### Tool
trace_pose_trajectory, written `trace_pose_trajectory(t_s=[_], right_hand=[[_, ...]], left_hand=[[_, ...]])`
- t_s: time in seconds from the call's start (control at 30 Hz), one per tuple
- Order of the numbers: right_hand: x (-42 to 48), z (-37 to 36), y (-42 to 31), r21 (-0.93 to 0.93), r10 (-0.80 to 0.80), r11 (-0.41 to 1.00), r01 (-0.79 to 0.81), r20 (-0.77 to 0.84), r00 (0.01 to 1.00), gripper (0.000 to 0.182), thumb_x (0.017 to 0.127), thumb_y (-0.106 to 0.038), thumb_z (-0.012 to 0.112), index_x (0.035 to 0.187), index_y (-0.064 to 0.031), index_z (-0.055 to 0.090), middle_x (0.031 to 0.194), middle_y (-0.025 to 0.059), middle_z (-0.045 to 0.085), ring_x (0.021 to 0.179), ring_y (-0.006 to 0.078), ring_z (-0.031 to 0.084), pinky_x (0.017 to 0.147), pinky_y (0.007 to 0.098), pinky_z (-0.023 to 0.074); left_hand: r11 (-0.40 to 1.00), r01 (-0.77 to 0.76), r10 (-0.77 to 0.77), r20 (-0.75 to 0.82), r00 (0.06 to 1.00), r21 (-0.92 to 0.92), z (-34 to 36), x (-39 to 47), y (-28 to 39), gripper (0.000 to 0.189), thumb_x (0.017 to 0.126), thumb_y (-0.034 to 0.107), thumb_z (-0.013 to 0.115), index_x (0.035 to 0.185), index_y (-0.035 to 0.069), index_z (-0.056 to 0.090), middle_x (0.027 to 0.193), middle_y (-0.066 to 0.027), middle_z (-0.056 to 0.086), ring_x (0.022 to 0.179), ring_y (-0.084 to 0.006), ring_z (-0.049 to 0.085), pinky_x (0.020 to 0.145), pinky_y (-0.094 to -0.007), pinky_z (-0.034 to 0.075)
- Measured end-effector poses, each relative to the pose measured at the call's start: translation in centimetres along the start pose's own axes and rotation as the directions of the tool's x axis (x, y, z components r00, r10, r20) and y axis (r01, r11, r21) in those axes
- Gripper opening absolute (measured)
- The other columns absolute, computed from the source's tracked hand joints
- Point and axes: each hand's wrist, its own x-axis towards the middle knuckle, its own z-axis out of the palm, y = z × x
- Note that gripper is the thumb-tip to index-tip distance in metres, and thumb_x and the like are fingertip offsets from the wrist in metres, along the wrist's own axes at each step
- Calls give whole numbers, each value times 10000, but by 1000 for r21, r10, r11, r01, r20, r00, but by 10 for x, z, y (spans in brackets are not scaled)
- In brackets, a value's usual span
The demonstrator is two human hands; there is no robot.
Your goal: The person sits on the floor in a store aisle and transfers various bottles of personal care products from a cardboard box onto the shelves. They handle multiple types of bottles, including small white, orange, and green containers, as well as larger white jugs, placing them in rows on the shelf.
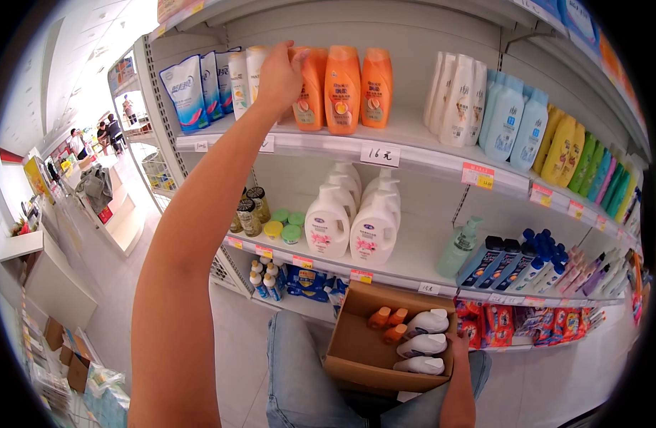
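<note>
My left hand [281,80] reaches to the upper shelf, at the left end of a row of orange shampoo bottles [342,91]. Its fingers are at the top of the leftmost orange bottle [309,99]; whether they grip it is not clear. White bottles [255,67] stand just left of that hand. Low in front of me, an open cardboard box [355,369] rests by my knees, and my right hand [458,345] holds its right side. Inside the box are several orange bottles [379,318] and white bottles [425,345], lying or tilted.
Blue-white refill pouches [183,93] stand at the upper shelf's left end, white and light blue bottles [507,120] to its right. White pump jugs [373,230] and a green pump bottle [459,246] occupy the middle shelf [413,259]. People [114,134] are far off at left.
</note>
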Motion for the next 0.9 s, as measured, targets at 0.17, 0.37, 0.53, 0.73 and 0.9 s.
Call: trace_pose_trajectory(t_s=[0.17,0.37,0.53,0.73,0.9], right_hand=[[-26,11,-37,-22,-57,998,57,-16,998,452,678,-174,772,1005,71,578,895,104,623,802,201,593,746,332,491],[-35,4,-50,-39,91,995,-90,24,996,587,719,-236,785,1149,88,551,1043,161,651,942,240,625,829,356,509],[-18,9,-29,60,54,997,-56,39,998,408,712,-121,774,1019,31,553,894,94,637,811,177,613,722,305,496],[-21,3,-33,89,69,994,-70,6,998,406,693,-120,788,996,27,561,873,89,636,797,170,606,721,300,485],[-24,9,-31,209,118,970,-127,55,992,413,733,-153,751,1077,26,611,955,100,662,854,186,616,766,312,489]], left_hand=[[979,-81,68,75,995,189,9,-17,-19,319,949,292,558,1078,2,589,975,-209,623,900,-356,594,825,-420,474],[925,-244,300,-168,939,290,-1,-106,-7,421,899,267,608,1140,-68,525,1127,-228,539,988,-338,518,864,-427,405],[992,-114,95,296,950,46,-20,-316,93,328,839,88,646,1142,3,555,1127,-160,558,1044,-296,544,918,-365,418],[903,429,-211,857,471,-14,16,-491,138,415,808,46,644,1201,20,514,1170,-189,542,1088,-389,525,987,-426,425],[916,401,-248,802,544,12,31,-510,121,365,811,16,598,1165,2,507,1101,-189,547,996,-400,543,900,-430,463]])
